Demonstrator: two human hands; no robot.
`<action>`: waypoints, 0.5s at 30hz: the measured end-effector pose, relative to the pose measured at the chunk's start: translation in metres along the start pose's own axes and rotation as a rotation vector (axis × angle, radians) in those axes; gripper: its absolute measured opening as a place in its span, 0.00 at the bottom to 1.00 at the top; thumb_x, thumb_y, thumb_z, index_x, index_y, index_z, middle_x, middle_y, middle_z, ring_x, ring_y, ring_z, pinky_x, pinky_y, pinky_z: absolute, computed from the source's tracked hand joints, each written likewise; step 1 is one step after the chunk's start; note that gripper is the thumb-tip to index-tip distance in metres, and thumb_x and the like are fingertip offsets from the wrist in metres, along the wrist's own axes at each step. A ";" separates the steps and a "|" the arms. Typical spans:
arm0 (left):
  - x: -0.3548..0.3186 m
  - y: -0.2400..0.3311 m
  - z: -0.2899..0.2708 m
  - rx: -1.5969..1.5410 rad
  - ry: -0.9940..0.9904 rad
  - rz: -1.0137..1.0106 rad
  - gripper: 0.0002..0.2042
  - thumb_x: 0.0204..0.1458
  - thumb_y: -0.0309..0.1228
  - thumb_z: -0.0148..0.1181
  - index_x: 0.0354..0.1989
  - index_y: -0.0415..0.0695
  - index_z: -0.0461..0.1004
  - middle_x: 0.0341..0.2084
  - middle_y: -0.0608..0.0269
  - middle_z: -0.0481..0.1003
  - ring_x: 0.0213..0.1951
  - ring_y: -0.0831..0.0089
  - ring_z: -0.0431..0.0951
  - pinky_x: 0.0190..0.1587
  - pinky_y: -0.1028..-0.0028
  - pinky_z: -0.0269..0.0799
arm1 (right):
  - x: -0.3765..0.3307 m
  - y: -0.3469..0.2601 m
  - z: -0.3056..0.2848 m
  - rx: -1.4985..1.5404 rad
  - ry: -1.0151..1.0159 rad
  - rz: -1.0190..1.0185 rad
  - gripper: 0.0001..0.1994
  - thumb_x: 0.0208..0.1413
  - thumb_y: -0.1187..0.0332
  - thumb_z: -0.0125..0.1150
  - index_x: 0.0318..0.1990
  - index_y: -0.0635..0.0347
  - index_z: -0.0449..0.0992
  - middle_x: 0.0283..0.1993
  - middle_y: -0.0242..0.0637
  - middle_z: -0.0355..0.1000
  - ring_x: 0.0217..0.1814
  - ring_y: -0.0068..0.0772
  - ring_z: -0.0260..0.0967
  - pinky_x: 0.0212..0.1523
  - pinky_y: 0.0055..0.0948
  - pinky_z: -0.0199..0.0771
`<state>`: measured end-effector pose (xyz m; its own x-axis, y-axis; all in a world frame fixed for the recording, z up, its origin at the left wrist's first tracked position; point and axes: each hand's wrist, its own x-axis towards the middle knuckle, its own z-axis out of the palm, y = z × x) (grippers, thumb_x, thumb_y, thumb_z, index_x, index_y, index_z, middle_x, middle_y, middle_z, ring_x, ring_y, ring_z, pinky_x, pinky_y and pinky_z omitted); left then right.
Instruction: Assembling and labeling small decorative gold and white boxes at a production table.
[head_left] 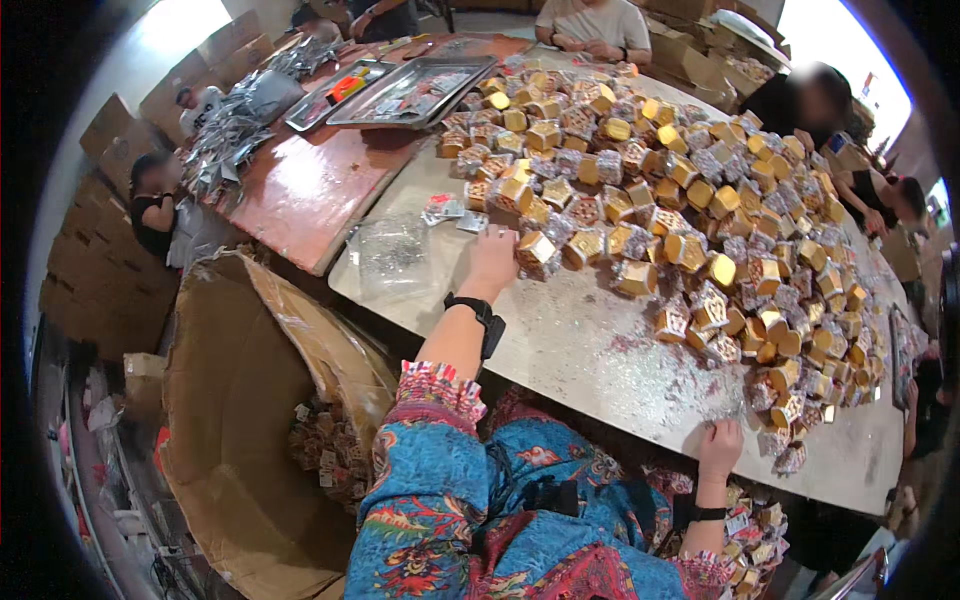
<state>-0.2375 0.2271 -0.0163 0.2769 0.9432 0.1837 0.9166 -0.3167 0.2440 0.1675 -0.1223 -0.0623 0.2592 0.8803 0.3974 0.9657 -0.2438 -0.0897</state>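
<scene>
Your left hand (493, 258) lay beside a gold box (537, 251), its grip unclear; your right hand (720, 445) curled, fingers together, where bumping the table (600, 345) could have dropped edge packets (790, 458).

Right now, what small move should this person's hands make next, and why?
Probably close the left hand around the nearest gold box: the two are right beside each other, while the right hand is farther off, at the table's near edge.

Gold boxes (686, 250) look glossy; the larger tray (378, 124) is shiny metal, the open carton (235, 400) matt cardboard, the sleeve (430, 462) cloth.
</scene>
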 end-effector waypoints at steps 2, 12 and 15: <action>-0.008 -0.006 0.000 0.057 0.025 -0.105 0.26 0.37 0.36 0.67 0.48 0.48 0.69 0.43 0.53 0.69 0.45 0.55 0.72 0.46 0.60 0.70 | 0.006 -0.007 -0.005 0.021 0.015 -0.065 0.04 0.42 0.74 0.57 0.28 0.59 0.70 0.34 0.40 0.67 0.37 0.44 0.65 0.39 0.41 0.65; -0.042 0.033 -0.035 -0.567 0.436 -0.308 0.37 0.35 0.36 0.70 0.58 0.43 0.63 0.45 0.46 0.69 0.45 0.52 0.71 0.49 0.61 0.68 | 0.021 -0.014 -0.028 0.378 0.089 0.184 0.02 0.45 0.75 0.60 0.28 0.62 0.75 0.30 0.39 0.67 0.33 0.44 0.67 0.33 0.34 0.67; -0.046 0.067 -0.053 -0.806 0.361 -0.270 0.35 0.38 0.34 0.70 0.58 0.42 0.64 0.43 0.52 0.69 0.44 0.61 0.71 0.46 0.68 0.69 | 0.021 -0.005 -0.018 0.492 0.126 0.289 0.03 0.44 0.74 0.61 0.28 0.63 0.75 0.29 0.40 0.67 0.32 0.42 0.68 0.33 0.32 0.68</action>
<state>-0.2044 0.1573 0.0421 -0.1482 0.9495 0.2766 0.4212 -0.1924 0.8863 0.1675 -0.1102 -0.0367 0.5387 0.7434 0.3963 0.7582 -0.2227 -0.6128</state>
